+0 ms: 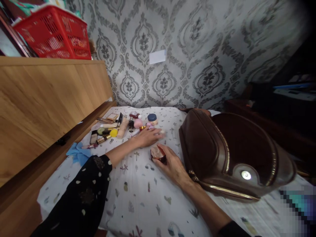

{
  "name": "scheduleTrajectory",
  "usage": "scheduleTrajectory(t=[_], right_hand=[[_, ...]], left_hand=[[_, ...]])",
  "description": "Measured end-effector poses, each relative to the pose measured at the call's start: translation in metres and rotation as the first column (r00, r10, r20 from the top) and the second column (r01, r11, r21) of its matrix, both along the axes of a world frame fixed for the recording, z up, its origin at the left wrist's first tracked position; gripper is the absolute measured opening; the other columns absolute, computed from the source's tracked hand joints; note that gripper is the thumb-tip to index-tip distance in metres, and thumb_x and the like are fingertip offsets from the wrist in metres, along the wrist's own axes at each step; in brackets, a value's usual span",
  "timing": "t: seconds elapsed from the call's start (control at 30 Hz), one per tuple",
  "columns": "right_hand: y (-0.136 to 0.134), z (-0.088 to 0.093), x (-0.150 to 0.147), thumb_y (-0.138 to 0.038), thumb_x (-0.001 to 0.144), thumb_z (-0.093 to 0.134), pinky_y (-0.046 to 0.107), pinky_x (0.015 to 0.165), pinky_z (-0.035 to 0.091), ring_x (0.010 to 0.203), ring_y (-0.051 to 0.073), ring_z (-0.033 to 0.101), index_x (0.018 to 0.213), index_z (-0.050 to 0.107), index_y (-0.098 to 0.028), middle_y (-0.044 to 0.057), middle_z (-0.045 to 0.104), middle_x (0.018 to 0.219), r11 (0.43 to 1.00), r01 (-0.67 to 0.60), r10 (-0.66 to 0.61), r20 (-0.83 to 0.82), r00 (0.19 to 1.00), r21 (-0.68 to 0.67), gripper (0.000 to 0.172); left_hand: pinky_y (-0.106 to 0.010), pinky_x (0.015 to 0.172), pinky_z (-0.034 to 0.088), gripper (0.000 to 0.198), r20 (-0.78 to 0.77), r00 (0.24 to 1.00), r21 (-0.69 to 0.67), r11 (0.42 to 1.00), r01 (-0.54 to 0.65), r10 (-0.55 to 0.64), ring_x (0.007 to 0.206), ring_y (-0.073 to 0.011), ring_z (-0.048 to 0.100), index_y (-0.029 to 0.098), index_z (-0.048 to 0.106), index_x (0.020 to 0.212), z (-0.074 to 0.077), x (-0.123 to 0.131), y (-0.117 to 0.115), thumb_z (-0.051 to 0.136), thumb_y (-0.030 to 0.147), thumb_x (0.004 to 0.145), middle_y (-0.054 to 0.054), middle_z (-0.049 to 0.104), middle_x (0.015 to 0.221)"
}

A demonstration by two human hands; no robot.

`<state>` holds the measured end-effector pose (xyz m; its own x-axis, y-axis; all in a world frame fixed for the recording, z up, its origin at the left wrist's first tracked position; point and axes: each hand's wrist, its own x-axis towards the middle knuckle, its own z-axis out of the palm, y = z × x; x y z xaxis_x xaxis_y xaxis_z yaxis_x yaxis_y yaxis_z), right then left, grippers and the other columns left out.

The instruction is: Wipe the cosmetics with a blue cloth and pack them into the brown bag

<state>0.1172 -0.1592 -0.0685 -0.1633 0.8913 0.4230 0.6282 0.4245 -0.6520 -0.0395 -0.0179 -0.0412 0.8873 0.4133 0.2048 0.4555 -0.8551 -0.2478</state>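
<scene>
On the bed (138, 197), the right hand (172, 164) curled its fingers around a small glossy cosmetic jar (157, 152), probably steadying it on the sheet just beside the brown leather bag (222, 151), while the left hand (149, 135) lay flat, fingers spread and empty, touching the scattered cosmetics (118, 128).

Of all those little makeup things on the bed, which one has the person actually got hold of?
The small shiny reddish case gripped by the right hand, alone beside the brown bag, apart from the pile.
</scene>
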Motion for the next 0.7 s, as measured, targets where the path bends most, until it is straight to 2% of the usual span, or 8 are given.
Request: scheduleTrajectory(t=[0.1, 0.23, 0.33, 0.43, 0.53, 0.6, 0.67, 0.7], right_hand=[[-0.001, 0.000, 0.000, -0.030, 0.082, 0.064, 0.044, 0.097, 0.052, 0.112, 0.028, 0.064, 0.132, 0.054, -0.021, 0.012, 0.066, 0.121, 1.000, 0.008, -0.008, -0.009, 1.000, 0.001, 0.052], [0.000, -0.001, 0.001, -0.031, 0.083, 0.065, 0.045, 0.097, 0.053, 0.112, 0.028, 0.064, 0.132, 0.055, -0.019, 0.013, 0.067, 0.121, 1.000, 0.019, -0.019, -0.003, 1.000, 0.008, 0.051], [-0.001, 0.000, 0.000, -0.031, 0.083, 0.064, 0.044, 0.096, 0.053, 0.112, 0.028, 0.064, 0.131, 0.056, -0.018, 0.013, 0.067, 0.119, 1.000, 0.023, -0.023, 0.005, 1.000, 0.022, 0.050], [-0.001, 0.002, 0.000, -0.031, 0.084, 0.063, 0.044, 0.094, 0.054, 0.109, 0.027, 0.065, 0.130, 0.056, -0.020, 0.012, 0.068, 0.118, 0.999, 0.024, -0.025, 0.015, 1.000, 0.034, 0.048], [-0.001, 0.003, -0.001, -0.030, 0.083, 0.062, 0.042, 0.093, 0.054, 0.108, 0.027, 0.066, 0.130, 0.057, -0.020, 0.011, 0.068, 0.117, 0.999, 0.027, -0.028, 0.020, 0.999, 0.033, 0.048], [-0.001, 0.003, -0.001, -0.030, 0.083, 0.063, 0.042, 0.093, 0.054, 0.108, 0.027, 0.066, 0.131, 0.056, -0.021, 0.010, 0.068, 0.117, 0.999, 0.025, -0.025, 0.020, 0.999, 0.025, 0.049], [0.000, 0.001, 0.000, -0.032, 0.082, 0.063, 0.042, 0.094, 0.054, 0.109, 0.027, 0.066, 0.131, 0.055, -0.022, 0.010, 0.068, 0.117, 1.000, 0.023, -0.023, 0.018, 1.000, 0.017, 0.050], [0.000, 0.000, 0.000, -0.033, 0.083, 0.063, 0.042, 0.095, 0.053, 0.109, 0.027, 0.066, 0.130, 0.055, -0.022, 0.010, 0.068, 0.117, 1.000, 0.023, -0.023, 0.019, 1.000, 0.013, 0.050]], left_hand=[[-0.046, 0.112, 0.031, 0.035, -0.026, 0.988, 0.083, 0.985, -0.148, 0.151, 0.123, -0.0259, 0.052, 0.023, 0.060, 0.128, -0.001, -0.005, 0.017, 0.038, 0.024, 0.101, -0.011, 0.060, 0.133], [-0.050, 0.112, 0.029, 0.037, 0.003, 0.957, 0.124, 0.949, -0.289, 0.291, 0.122, -0.0274, 0.051, 0.023, 0.059, 0.129, 0.003, -0.034, 0.038, 0.039, 0.016, 0.098, -0.013, 0.062, 0.124], [-0.057, 0.115, 0.024, 0.039, 0.047, 0.928, 0.121, 0.920, -0.372, 0.369, 0.126, -0.0296, 0.048, 0.022, 0.057, 0.132, 0.000, -0.052, 0.045, 0.038, 0.016, 0.098, -0.015, 0.060, 0.125], [-0.063, 0.116, 0.020, 0.037, 0.092, 0.896, 0.102, 0.891, -0.442, 0.434, 0.127, -0.0316, 0.048, 0.020, 0.057, 0.132, -0.002, -0.050, 0.044, 0.040, 0.023, 0.099, -0.017, 0.059, 0.128], [-0.063, 0.116, 0.022, 0.039, 0.151, 0.910, 0.099, 0.911, -0.401, 0.385, 0.133, -0.0302, 0.044, 0.023, 0.052, 0.137, -0.002, -0.032, 0.040, 0.039, 0.028, 0.101, -0.016, 0.053, 0.141], [-0.059, 0.116, 0.026, 0.040, 0.135, 0.955, 0.092, 0.956, -0.277, 0.264, 0.141, -0.0286, 0.038, 0.026, 0.051, 0.139, -0.001, -0.016, 0.039, 0.042, 0.033, 0.101, -0.013, 0.045, 0.152], [-0.064, 0.114, 0.026, 0.044, 0.097, 0.977, 0.071, 0.977, -0.199, 0.192, 0.146, -0.0316, 0.030, 0.027, 0.049, 0.142, 0.000, -0.003, 0.043, 0.045, 0.039, 0.099, -0.012, 0.039, 0.157], [-0.067, 0.113, 0.026, 0.045, 0.092, 0.976, 0.060, 0.977, -0.206, 0.200, 0.148, -0.0338, 0.027, 0.027, 0.049, 0.142, 0.000, 0.002, 0.045, 0.046, 0.039, 0.099, -0.012, 0.038, 0.158]])
